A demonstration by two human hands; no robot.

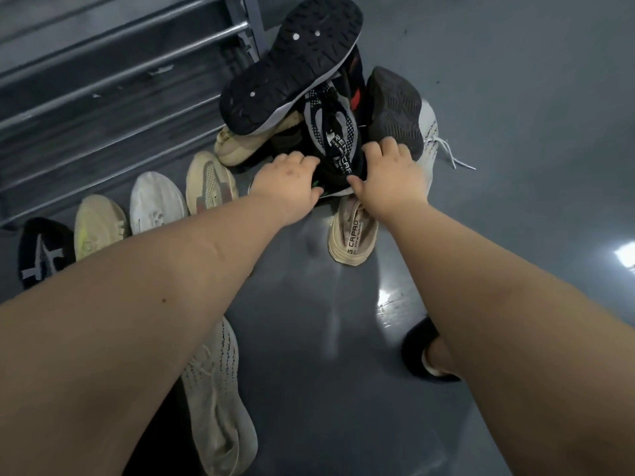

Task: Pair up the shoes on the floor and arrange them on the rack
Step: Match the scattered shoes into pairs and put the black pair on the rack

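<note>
We reach into the shoe pile (330,108): our left hand (287,182) and right hand (388,176) curl fingers around a black knit sneaker (335,146) between them. Rack (113,80) bare; pairing barely begun.

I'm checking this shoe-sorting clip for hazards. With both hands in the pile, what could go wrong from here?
The big black-soled shoe lies tilted, sole up, atop the pile; if the left hand and right hand pull the black knit shoe with white lettering out from beneath, it may tumble. The white shoe's loose lace could snag.
</note>
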